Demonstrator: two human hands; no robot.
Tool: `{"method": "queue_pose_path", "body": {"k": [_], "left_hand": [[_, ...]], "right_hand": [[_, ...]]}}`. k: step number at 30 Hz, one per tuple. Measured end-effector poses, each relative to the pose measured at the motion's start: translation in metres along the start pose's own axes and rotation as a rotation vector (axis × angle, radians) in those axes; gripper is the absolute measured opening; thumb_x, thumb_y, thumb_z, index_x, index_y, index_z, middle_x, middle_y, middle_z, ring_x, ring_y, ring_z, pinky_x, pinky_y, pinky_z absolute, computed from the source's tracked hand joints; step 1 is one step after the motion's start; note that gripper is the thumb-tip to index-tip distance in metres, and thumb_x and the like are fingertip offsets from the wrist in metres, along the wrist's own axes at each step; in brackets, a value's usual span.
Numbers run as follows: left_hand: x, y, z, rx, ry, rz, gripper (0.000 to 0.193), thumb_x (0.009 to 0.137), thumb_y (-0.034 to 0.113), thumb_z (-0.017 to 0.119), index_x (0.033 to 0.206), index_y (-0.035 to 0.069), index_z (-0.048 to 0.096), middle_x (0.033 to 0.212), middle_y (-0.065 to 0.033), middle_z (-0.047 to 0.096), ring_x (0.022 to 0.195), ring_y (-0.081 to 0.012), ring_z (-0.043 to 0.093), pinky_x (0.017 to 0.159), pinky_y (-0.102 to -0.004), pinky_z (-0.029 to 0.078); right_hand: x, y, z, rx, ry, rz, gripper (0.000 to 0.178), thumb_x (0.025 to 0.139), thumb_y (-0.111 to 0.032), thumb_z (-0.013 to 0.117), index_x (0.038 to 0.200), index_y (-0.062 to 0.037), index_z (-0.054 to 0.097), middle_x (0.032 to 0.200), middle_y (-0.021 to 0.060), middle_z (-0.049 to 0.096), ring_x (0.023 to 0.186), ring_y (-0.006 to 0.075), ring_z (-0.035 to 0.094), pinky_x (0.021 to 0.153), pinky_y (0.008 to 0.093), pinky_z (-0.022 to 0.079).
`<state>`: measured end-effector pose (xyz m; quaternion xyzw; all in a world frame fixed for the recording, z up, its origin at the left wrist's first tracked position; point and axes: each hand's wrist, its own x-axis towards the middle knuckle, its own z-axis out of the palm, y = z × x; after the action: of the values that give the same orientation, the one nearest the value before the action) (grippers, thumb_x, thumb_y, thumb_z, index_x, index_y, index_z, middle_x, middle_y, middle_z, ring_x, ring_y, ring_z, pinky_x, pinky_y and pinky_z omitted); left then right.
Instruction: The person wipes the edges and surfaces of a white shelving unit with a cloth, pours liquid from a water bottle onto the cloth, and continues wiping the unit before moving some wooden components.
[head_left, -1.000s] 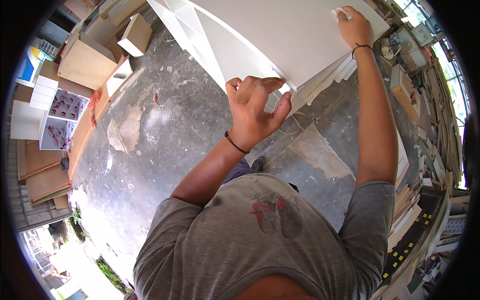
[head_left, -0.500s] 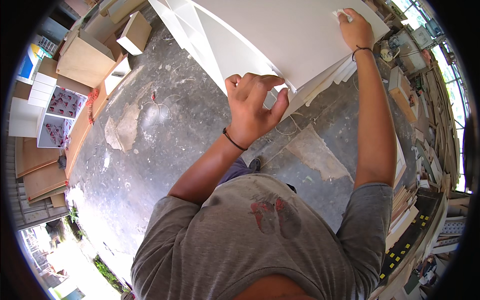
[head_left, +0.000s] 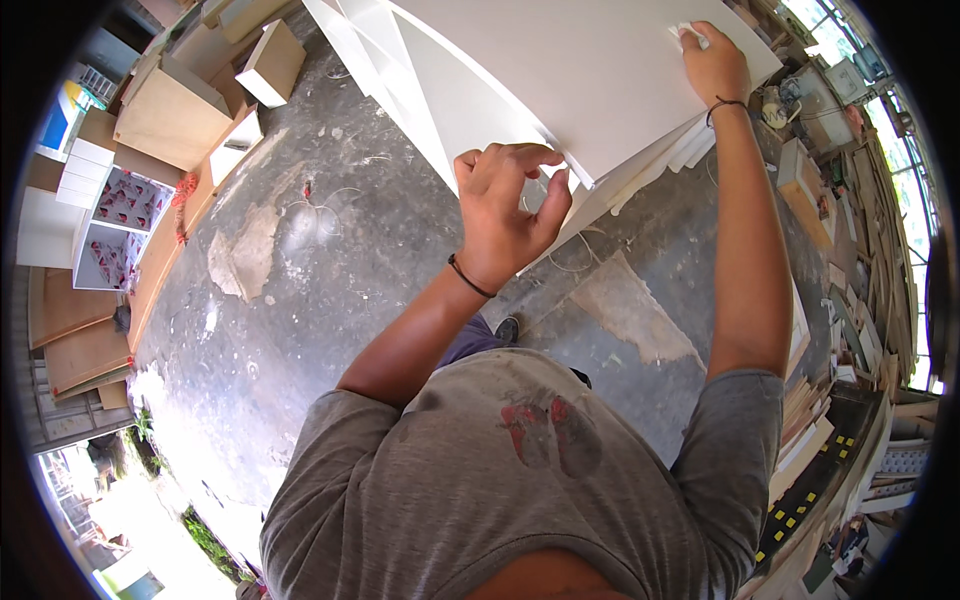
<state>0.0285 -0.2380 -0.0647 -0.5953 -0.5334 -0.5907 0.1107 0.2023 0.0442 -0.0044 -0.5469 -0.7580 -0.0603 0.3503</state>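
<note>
The right grip (head_left: 716, 68) is closed around a crumpled white wad (head_left: 692, 37) on the broad panel (head_left: 560, 70) of a white cabinet (head_left: 440, 95), towards the panel's right corner. By its near corner, the left grip (head_left: 508, 205) is half curled, thumb and forefinger slightly apart; whether it holds anything cannot be told.

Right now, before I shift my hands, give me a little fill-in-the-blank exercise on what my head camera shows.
1. The fingers of the ____ hand are at a small white wad over a broad pale panel.
2. Just behind the left hand, a dark band circles the ____.
3. The open box with patterned compartments stands toward the person's ____ side.
4. The T-shirt is coloured ____.

Missing words: right; wrist; left; gray.
</note>
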Motion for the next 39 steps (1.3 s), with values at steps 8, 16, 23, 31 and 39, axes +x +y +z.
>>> {"method": "queue_pose_path", "body": {"k": [8, 16, 23, 31, 39], "left_hand": [[0.007, 0.000, -0.001, -0.138, 0.065, -0.223, 0.021, 0.076, 0.007, 0.071, 0.094, 0.004, 0.061, 0.087, -0.0046, 0.067, 0.068, -0.0131, 0.056, 0.067, -0.0275, 0.045], [0.001, 0.004, 0.007, -0.174, 0.103, -0.302, 0.018, 0.078, 0.006, 0.069, 0.094, 0.003, 0.061, 0.089, -0.0064, 0.067, 0.067, -0.0107, 0.052, 0.064, -0.0256, 0.045], [-0.006, 0.011, 0.018, -0.181, 0.102, -0.256, 0.014, 0.083, 0.001, 0.059, 0.096, -0.001, 0.055, 0.101, -0.0136, 0.058, 0.070, -0.0154, 0.052, 0.064, -0.0268, 0.045], [-0.012, 0.010, 0.026, -0.235, -0.006, -0.260, 0.012, 0.086, -0.003, 0.050, 0.099, -0.002, 0.049, 0.107, -0.0180, 0.047, 0.086, -0.0217, 0.050, 0.072, -0.0310, 0.044], [-0.012, 0.005, 0.020, -0.242, 0.022, -0.186, 0.017, 0.085, 0.000, 0.056, 0.102, -0.001, 0.052, 0.118, -0.0184, 0.047, 0.091, -0.0207, 0.048, 0.071, -0.0298, 0.043]], "right_hand": [[0.001, 0.005, -0.004, 0.008, -0.003, -0.009, 0.039, 0.083, -0.042, 0.056, 0.112, -0.0166, 0.065, 0.107, 0.0142, 0.065, 0.100, 0.0340, 0.061, 0.086, 0.0391, 0.048], [-0.004, -0.010, -0.007, 0.000, -0.011, -0.017, 0.038, 0.084, -0.040, 0.056, 0.110, -0.0147, 0.065, 0.106, 0.0147, 0.066, 0.099, 0.0343, 0.061, 0.085, 0.0391, 0.048], [-0.007, -0.014, -0.011, -0.014, -0.039, 0.002, 0.037, 0.083, -0.038, 0.054, 0.111, -0.0164, 0.065, 0.110, 0.0124, 0.065, 0.102, 0.0328, 0.060, 0.088, 0.0403, 0.047], [-0.005, -0.010, -0.007, -0.026, -0.023, 0.000, 0.034, 0.084, -0.037, 0.054, 0.109, -0.0178, 0.065, 0.107, 0.0117, 0.065, 0.101, 0.0328, 0.060, 0.087, 0.0406, 0.048], [-0.012, -0.008, -0.005, 0.050, 0.007, 0.012, 0.030, 0.084, -0.034, 0.056, 0.107, -0.0176, 0.066, 0.105, 0.0115, 0.065, 0.097, 0.0330, 0.061, 0.083, 0.0416, 0.049]]}}
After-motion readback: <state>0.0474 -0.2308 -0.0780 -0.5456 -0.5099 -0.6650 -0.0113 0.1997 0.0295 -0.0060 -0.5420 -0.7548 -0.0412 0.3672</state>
